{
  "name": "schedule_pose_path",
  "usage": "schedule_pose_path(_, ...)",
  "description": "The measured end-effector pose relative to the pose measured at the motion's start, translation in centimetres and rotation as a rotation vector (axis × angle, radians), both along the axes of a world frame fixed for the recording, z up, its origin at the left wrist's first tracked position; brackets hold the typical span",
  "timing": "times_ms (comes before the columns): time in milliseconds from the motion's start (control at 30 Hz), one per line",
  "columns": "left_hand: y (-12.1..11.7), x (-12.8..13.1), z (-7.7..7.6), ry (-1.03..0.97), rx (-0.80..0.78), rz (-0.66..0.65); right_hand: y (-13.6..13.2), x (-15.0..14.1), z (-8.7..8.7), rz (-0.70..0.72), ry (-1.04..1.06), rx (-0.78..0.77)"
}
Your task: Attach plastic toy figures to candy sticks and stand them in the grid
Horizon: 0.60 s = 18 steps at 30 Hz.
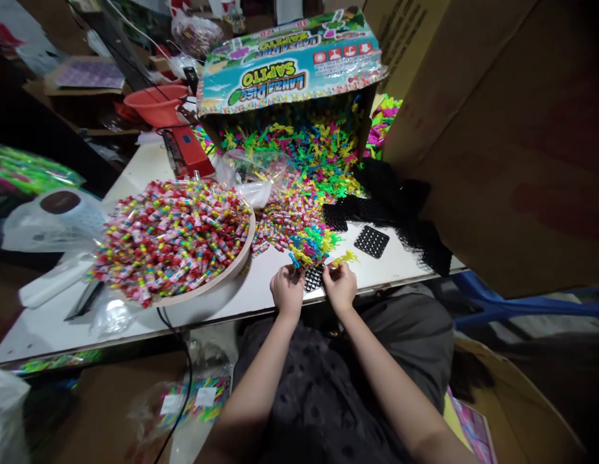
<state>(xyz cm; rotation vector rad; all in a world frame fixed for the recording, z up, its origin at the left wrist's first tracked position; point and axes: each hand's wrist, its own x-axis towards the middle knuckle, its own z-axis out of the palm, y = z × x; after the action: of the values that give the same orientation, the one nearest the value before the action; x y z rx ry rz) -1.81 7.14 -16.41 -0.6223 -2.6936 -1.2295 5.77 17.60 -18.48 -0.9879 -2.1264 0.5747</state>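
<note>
My left hand [287, 291] and my right hand [340, 285] are at the front edge of the white table [232, 303], fingers curled around a small black mesh piece [313, 278] held between them. Just beyond my fingers lies a clump of small bright plastic toy figures [310, 248] in blue, yellow and pink. A yellow figure [346, 258] lies beside my right hand. Another black mesh square [371, 241] sits on the table a little to the right.
A round tray [232, 267] heaped with wrapped candies fills the left. A tipped colourful box [290, 64] spills plastic figures at the back. Black netting [400, 206] and a big cardboard box [512, 142] stand right. A red sealer [186, 149] and red bowl [154, 104] sit behind.
</note>
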Motion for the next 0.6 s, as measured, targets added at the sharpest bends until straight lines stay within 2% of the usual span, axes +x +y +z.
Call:
schedule_pose_path(300,0.43,0.35,-0.31,0.017,-0.018,0.054,-0.03,0.09,-0.07,0.009,-0.042,0.168)
schedule_pose_path(600,0.15,0.40,0.11,0.003,-0.007,0.052,-0.11,0.06,0.13,0.035,-0.060,0.131)
